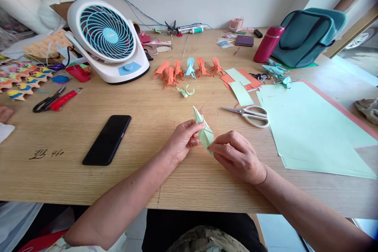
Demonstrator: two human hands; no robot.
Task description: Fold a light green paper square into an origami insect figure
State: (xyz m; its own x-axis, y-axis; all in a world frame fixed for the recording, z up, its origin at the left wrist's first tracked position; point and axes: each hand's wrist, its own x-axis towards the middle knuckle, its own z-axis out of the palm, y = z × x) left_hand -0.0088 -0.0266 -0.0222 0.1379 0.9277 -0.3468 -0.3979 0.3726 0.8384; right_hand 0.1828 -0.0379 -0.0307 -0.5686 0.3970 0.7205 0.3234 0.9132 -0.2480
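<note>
A folded piece of light green paper (206,136) is held between both hands above the table, narrow and pointed at its upper end. My left hand (184,138) pinches its left side, thumb on top. The fingertips of my right hand (238,155) grip its lower right corner. Beyond the hands lies a small green folded paper figure (186,91). Behind it stand several orange paper figures (169,76) and a blue paper figure (189,67). White-handled scissors (255,116) rest to the right, near cut green paper strips (241,93).
Large green sheets (313,126) cover the table's right side. A black phone (107,140) lies to the left, with a red cutter (65,99) farther out. At the back are a white fan (108,39), a pink bottle (268,44) and a teal bag (307,39).
</note>
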